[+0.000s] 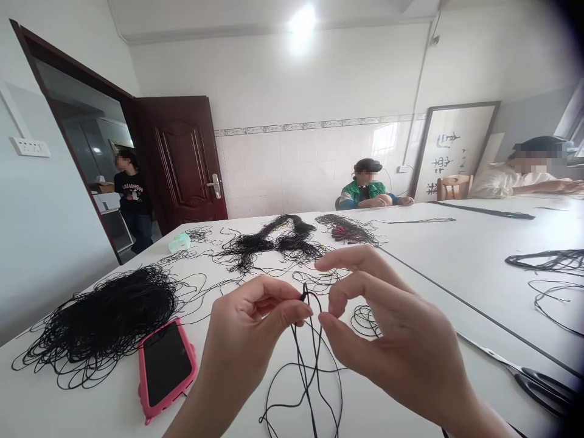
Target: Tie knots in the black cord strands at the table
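Observation:
My left hand (260, 322) pinches a thin black cord (303, 296) between thumb and forefinger, where the cord is bunched into a small knot-like spot with a little loop above it. My right hand (387, 322) is close by on the right, its thumb and fingers curved and apart. The right thumb tip lies beside a curved strand of the cord; I cannot tell whether they touch. Below both hands the cord's long strands hang and curl in wide loops over the white table.
A big heap of black cord (114, 316) lies left, beside a pink-cased phone (168, 365). More black cord bundles (274, 243) and a pale green box (179, 243) are farther back. Black-handled scissors (533, 377) rest at right. Two people sit across the table (424, 243); another stands past the doorway.

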`<state>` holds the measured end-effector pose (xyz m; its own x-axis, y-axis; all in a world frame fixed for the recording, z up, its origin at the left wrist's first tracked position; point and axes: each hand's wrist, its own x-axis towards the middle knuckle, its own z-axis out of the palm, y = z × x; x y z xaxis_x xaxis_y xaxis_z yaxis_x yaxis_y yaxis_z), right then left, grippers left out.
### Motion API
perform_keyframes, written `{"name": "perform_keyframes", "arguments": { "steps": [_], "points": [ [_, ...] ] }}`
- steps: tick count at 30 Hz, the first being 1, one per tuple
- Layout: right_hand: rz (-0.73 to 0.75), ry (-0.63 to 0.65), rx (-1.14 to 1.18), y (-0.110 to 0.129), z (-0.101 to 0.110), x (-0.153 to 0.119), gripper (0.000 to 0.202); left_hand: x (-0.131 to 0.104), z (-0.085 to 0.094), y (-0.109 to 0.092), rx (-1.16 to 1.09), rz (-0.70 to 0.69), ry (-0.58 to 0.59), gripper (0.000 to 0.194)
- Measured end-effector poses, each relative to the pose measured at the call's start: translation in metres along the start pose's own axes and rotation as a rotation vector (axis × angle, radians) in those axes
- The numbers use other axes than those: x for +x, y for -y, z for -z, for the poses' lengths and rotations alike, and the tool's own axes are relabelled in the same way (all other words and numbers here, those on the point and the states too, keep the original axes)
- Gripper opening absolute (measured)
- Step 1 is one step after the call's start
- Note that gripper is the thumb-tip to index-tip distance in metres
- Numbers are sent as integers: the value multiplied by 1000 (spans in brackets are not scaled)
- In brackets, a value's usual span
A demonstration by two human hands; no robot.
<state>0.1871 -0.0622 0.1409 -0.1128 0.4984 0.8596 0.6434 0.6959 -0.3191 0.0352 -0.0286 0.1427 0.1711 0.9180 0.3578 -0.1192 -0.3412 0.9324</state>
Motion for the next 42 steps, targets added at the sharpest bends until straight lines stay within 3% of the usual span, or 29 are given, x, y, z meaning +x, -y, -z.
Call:
{"name": "perform_keyframes", "arguments": {
  "steps": [6, 9, 10, 13, 15, 17, 18, 20, 22, 25, 27, 33, 37, 42],
  "points": [
    [-31, 74, 106, -2, 1, -2, 16, -2, -2, -4, -26, -1, -39, 14],
    [-33, 157, 185, -4, 3, -3, 63, -4, -5, -8, 14, 4, -82, 15],
    [-43, 157, 204, -4, 3, -3, 66, -4, -5, -10, 23, 20, -101, 16],
    [-45, 51, 179, -3, 3, -2, 21, -5, -6, -11, 24, 63, -143, 14],
    [-30, 10, 117, -2, 2, -1, 19, -5, -5, -9, 7, 58, -113, 12],
    [-18, 52, 81, -2, 2, -2, 11, -3, -3, -7, 3, 45, -78, 12],
    [-12, 99, 89, -2, 2, -4, 15, -3, -2, -7, 13, 37, -59, 13],
    [-21, 191, 149, -3, 4, -7, 57, -3, -2, -7, 45, 30, -36, 15],
    [-52, 227, 218, -3, 5, -10, 80, -4, -2, -8, 65, 43, -48, 16],
    [-88, 168, 266, -5, 6, -9, 58, -4, -2, -9, 41, 56, -63, 14],
    [-97, 140, 261, -6, 5, -5, 43, -4, -1, -9, 18, 36, -4, 13],
    [-58, 199, 281, -3, 3, 5, 23, -1, 3, -4, -26, 55, 126, 8],
    [-81, 145, 284, 0, 1, 7, 17, -4, 1, -5, -26, 42, 154, 6],
    [-121, 76, 214, 2, 0, 6, 16, -10, -6, -9, -121, 50, 69, 8]
  ]
}}
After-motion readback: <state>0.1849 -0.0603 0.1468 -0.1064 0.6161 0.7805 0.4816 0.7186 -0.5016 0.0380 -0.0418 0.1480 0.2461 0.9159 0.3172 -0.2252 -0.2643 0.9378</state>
